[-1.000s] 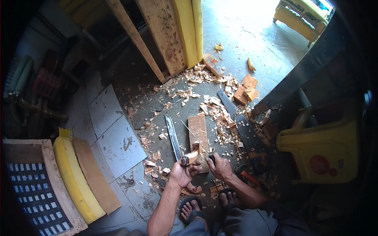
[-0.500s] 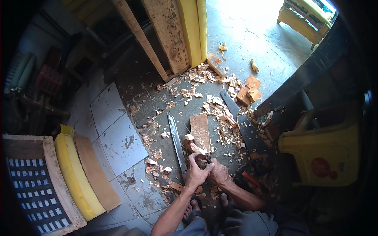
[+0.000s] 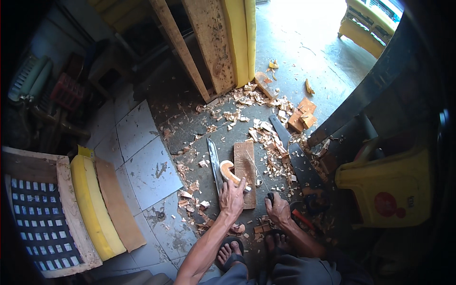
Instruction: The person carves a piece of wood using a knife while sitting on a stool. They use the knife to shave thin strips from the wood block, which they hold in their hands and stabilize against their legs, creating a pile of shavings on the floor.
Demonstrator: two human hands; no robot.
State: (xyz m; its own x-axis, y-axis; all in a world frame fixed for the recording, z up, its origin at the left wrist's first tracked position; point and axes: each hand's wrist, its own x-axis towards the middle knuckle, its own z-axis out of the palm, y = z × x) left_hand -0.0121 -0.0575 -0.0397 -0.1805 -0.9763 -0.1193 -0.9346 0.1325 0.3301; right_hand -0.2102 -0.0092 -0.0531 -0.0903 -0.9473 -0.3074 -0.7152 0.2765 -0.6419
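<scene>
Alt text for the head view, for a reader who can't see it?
A person's left hand holds a hooked wood piece over a board, while the right hand grips a thin tool. A long blade lies left of the board, and wood chips litter the floor.

Left hand obscures part of the curved wooden piece; right hand, part of the black handle. Far-right yellow furniture: cropped.

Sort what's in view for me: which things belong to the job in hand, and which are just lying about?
Likely in the job:
curved wood, in the left hand
thin tool, in the right hand
board
perhaps the long blade beside it

Seemingly just lying about:
wood chips
yellow chair
webbed frame
yellow pad
</scene>
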